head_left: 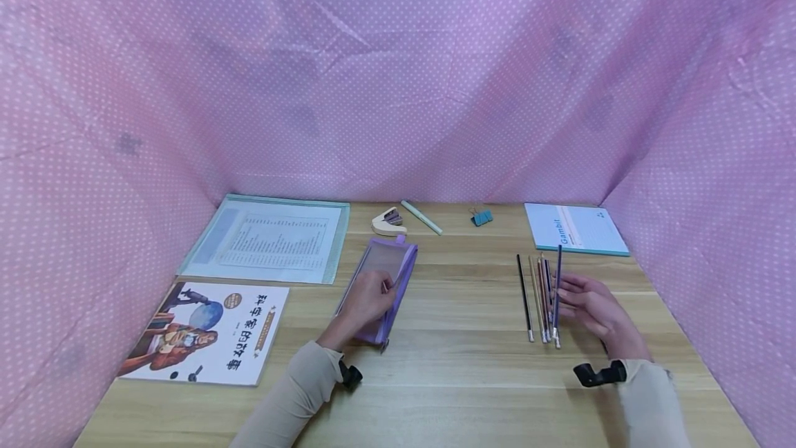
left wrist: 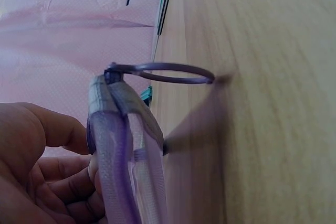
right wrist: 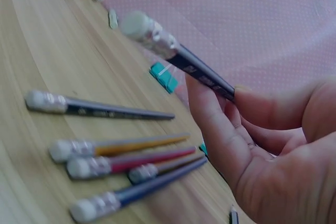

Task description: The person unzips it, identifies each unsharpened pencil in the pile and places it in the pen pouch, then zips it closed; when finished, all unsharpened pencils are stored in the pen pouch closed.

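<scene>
My left hand (head_left: 371, 296) pinches the edge of a purple mesh zip pencil case (head_left: 389, 252), which lies lengthwise at the middle of the table. In the left wrist view a grey pull loop (left wrist: 173, 67) sticks out from the end of the case. My right hand (head_left: 593, 306) pinches a dark pencil (right wrist: 202, 74) between thumb and fingers, its white eraser end raised toward the wrist camera. Below it lie several eraser-tipped pencils, including a black one (right wrist: 105, 109), a yellow one (right wrist: 131, 146) and a dark blue one (right wrist: 152, 187).
Behind the case are a cream stapler (head_left: 388, 222), a pale green pen (head_left: 421, 217) and a teal binder clip (head_left: 481, 218). A blue notebook (head_left: 591, 230) lies at back right. On the left are a clear document folder (head_left: 267, 240) and a picture book (head_left: 205, 330). Pink dotted cloth (head_left: 398, 88) surrounds the table.
</scene>
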The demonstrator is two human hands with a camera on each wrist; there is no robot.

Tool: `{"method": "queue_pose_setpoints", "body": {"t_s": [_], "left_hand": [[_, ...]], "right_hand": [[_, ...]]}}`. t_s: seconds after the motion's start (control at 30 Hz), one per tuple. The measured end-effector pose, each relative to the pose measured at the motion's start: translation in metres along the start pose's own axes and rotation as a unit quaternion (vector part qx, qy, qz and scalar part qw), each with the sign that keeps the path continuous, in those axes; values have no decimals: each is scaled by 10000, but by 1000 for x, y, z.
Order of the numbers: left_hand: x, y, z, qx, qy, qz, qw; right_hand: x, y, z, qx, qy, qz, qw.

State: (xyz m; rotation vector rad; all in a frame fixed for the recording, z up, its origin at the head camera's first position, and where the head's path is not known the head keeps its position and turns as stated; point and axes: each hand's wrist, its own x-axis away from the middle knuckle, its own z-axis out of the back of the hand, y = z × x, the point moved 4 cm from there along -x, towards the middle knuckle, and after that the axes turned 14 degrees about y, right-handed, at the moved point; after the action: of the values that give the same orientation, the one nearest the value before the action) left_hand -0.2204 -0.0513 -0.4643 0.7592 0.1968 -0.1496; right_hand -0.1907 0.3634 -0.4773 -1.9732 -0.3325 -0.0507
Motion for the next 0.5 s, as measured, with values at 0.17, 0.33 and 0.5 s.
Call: {"method": "queue_pose_setpoints", "body": {"t_s": [0.17,0.33,0.5], "left_hand": [[-1,-1,-1,23,-16,15,10000],[-1,-2,-1,37,-18,3,10000],[-1,-1,0,51,1,-18,10000]], "right_hand": [[-4,3,-10,163,149,-41,9997],[-9,7,-19,457,429,-103,9980],[-15,12,-30,326,448,-145,9984]]}}
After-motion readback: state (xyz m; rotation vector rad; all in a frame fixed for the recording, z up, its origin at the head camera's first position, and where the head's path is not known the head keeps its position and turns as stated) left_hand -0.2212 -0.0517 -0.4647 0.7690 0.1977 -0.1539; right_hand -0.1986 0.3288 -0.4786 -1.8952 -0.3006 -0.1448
